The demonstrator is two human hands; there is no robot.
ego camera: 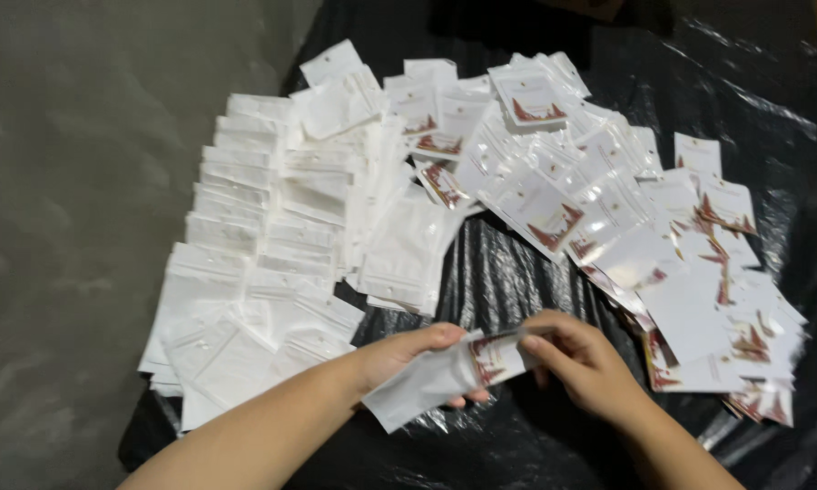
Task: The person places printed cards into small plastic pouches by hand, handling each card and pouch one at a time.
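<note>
Pouch [445, 372], small, white and flat with a red-printed end, is being held low in the middle of the view by both hands. The left hand [399, 354] is closing around its plain white end, thumb on top, while the right hand [581, 358] is pinching the printed end between fingertips. Black plastic sheeting [517, 272] is lying under the hands. Beyond, to the left, plain white pouches [263, 254] are lying in overlapping rows; to the right, printed pouches [626, 218] are spreading in a loose heap.
</note>
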